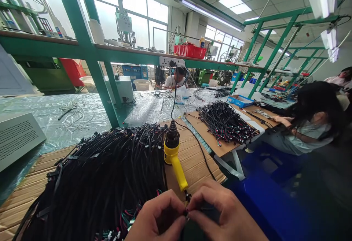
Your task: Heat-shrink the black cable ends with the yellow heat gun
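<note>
While both hands meet at the bottom edge of the view, the left hand (158,217) and the right hand (220,215) pinch between them a small dark connector end of a thin black wire (187,211); the fingers of each hand are pressed together on it, thumb against forefinger. The piece sits low and close to the body, just in front of the yellow plastic hot tool with a black nozzle (173,156), which lies on the brown corrugated cardboard sheet (192,160) covering the desk. I judge the wire light, soft and easy to bend, so it gives no support by itself; the small end looks stiffer and is the better place to hold, close to the joint. It is so small that it may slip. Both wrists are bent inward, knuckles up, palms facing each other. To the left, a big heap of black wire harnesses with coloured ends (104,182) rests on the same cardboard.
</note>
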Tool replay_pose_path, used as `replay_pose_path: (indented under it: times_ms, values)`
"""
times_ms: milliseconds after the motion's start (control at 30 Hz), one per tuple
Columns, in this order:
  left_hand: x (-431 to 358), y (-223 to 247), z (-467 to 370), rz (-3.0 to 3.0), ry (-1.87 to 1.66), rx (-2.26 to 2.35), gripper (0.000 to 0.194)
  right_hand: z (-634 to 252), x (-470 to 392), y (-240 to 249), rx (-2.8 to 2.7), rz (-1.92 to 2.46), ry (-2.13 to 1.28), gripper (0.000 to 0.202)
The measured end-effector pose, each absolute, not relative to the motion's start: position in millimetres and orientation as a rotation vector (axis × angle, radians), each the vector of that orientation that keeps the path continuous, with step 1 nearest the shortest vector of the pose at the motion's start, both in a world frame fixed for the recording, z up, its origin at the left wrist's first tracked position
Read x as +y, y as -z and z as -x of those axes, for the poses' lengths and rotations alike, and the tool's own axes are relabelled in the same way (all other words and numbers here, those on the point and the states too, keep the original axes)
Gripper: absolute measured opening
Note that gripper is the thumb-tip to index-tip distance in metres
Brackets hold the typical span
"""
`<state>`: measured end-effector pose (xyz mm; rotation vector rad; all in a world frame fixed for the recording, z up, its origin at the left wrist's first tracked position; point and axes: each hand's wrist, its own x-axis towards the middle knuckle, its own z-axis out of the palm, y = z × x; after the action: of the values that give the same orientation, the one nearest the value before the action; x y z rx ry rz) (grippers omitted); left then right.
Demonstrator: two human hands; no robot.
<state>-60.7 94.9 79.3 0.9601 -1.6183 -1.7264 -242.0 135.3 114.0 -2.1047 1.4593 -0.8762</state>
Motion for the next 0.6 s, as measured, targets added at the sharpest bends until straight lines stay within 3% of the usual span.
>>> replay_pose_path:
  times_ms: [333, 600]
  values:
    - [94, -75, 61, -1.010, 1.807, -1.331, 0.027, 226, 134, -81, 1.489, 2.661, 1.220, 0.013]
    - [96, -72, 58, -0.898, 1.918, -1.064, 0.028, 217, 137, -61, 1.537, 2.645, 1.371, 0.016]
